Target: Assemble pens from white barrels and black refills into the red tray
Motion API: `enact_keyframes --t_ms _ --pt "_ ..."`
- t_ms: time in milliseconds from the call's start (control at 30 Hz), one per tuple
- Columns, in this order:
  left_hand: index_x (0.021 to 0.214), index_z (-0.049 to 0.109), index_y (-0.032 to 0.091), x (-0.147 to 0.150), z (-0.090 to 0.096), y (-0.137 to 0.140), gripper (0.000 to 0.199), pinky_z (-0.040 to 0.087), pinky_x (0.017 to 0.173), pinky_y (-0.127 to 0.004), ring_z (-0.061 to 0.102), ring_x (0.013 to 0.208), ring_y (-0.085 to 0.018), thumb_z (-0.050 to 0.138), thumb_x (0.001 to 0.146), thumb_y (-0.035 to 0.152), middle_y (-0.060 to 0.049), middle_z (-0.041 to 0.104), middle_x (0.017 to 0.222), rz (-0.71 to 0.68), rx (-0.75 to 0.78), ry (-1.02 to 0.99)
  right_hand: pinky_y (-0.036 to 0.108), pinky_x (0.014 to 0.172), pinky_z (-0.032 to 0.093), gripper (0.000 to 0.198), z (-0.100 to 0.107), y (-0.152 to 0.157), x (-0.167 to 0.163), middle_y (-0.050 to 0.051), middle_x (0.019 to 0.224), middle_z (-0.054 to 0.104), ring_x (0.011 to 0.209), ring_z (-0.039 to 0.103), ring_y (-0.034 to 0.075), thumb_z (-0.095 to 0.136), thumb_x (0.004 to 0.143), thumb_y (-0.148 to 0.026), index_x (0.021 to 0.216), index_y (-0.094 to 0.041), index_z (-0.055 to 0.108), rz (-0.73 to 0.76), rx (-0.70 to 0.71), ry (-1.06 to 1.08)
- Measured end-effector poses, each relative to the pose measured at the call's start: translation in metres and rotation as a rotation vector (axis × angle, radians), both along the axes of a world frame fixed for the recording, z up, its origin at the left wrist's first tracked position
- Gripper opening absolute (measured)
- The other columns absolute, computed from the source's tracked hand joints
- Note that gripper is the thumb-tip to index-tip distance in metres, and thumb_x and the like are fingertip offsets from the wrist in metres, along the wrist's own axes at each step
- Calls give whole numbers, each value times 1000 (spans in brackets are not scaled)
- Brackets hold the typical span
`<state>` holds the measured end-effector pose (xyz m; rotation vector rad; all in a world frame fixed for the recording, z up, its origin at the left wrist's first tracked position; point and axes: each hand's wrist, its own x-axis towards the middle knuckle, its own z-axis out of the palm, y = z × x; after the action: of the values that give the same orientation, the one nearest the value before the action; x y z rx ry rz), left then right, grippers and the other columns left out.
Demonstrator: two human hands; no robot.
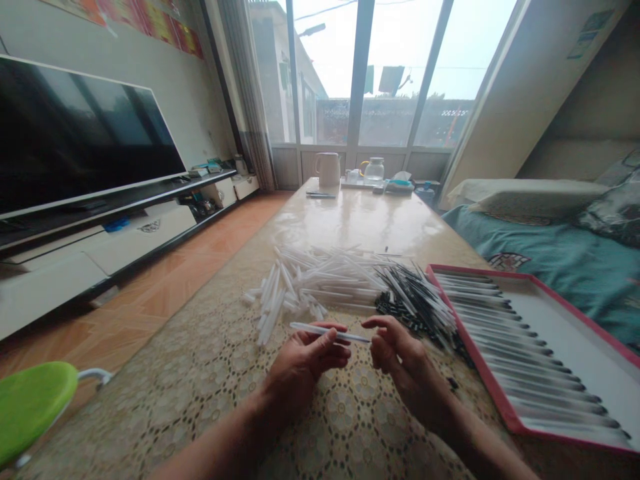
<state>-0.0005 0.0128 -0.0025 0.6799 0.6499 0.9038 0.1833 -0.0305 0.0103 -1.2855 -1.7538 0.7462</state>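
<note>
My left hand (pixel 313 360) is closed around a slim white pen (pixel 327 331), pinched between thumb and fingers. Its narrow tip points right, toward my right hand (pixel 400 353). The index finger of that hand is stretched out above the pen tip, apart from the thumb, while the other fingers curl in. I cannot tell whether the tip touches them. Just beyond my hands lies a heap of white pen barrels (pixel 330 277). Beside it are dark thin refills (pixel 420 300) and small black pieces (pixel 393 307).
At the right, a red-rimmed box (pixel 500 400) holds a row of capped pens (pixel 520 353). A kettle (pixel 328 169), a glass jug (pixel 374 171) and tissues (pixel 400 180) stand at the table's far end. A green stool (pixel 37 407) is at the left.
</note>
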Motion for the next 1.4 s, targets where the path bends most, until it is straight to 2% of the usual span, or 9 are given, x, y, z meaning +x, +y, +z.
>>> enact_keyframes --t_ms 100,200,267,367,567,767,967,1167,1400 --pt "88 68 7 -2 0 2 13 55 63 -21 68 66 -14 63 80 16 -10 72 74 42 -48 -75 24 53 42 32 4 3 9 -1 68 58 57 53 13 27 96 -38 113 -20 48 -21 -15 39" --pt "84 67 9 -6 3 5 11 55 65 -18 68 67 -11 57 83 10 -8 73 75 223 -138 -173 27 58 43 27 -2 15 37 3 72 61 62 56 16 38 92 -37 94 -19 57 -360 71 -168" --pt "82 67 10 -7 6 6 15 55 64 -18 68 66 -11 52 84 7 -8 73 75 297 -173 -194 32 72 44 20 -11 25 56 7 86 63 79 59 20 48 87 -31 93 -17 61 -481 163 -366" --pt "82 65 11 -7 7 6 14 55 64 -20 68 65 -12 52 84 7 -8 72 74 295 -172 -171 35 82 42 22 -23 36 70 10 92 62 90 57 23 47 86 -23 100 -16 63 -467 208 -599" --pt "84 64 10 -3 3 2 7 54 65 -22 68 66 -14 64 78 14 -9 72 75 228 -106 -79 35 76 42 15 -28 44 60 9 85 61 84 56 23 51 82 -19 91 -17 63 -489 196 -801" --pt "83 63 10 0 1 3 16 54 64 -24 68 66 -15 72 73 19 -9 72 74 206 -57 2 33 71 45 11 -18 38 52 7 84 63 80 59 21 50 84 -24 89 -18 57 -405 238 -503" --pt "80 63 11 2 4 2 20 54 61 -24 67 63 -15 74 69 23 -8 71 70 176 -26 50 22 50 45 13 -3 13 16 0 69 61 55 57 12 47 88 -31 91 -19 53 -185 -11 -7" --pt "82 63 10 2 4 1 22 53 63 -24 67 64 -15 75 69 25 -8 72 71 148 1 48 26 66 51 11 -1 6 0 4 81 65 72 62 15 54 84 -26 89 -18 60 -90 31 48" --pt "81 65 11 3 3 0 19 53 64 -25 67 66 -16 74 69 24 -8 71 72 135 27 48 25 64 49 6 0 7 -4 2 75 63 69 61 14 53 84 -23 84 -18 57 -91 46 43"
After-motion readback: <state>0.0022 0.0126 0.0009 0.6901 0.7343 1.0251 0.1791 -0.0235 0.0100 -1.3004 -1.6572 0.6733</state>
